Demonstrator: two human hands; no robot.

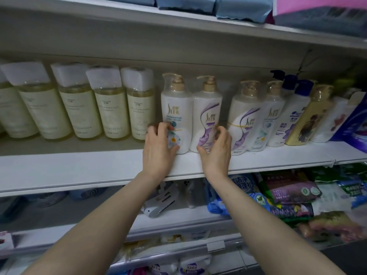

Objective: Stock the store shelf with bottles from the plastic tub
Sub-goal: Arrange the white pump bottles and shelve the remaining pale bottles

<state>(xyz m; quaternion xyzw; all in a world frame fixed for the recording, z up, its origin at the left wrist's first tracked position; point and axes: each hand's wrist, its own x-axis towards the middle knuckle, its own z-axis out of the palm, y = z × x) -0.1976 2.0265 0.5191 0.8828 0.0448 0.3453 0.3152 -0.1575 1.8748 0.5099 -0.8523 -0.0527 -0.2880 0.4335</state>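
Centre of frame: twin pack of pump bottles (191,116), upright on the shelf (79,165), long axis vertical, directly between the grips. Left grip (158,147) curled round the lower left flank, right grip (215,151) round the lower right, both grasping the pack, equally near.

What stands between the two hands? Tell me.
Head view: a white Slek pump-bottle pair, gripped by the left hand and right hand from either side.

A twin pack of white pump bottles (186,116), gold-capped and wrapped in clear film, is stood upright on the white shelf (79,167), near its front edge; one label is blue-flowered, the other purple.
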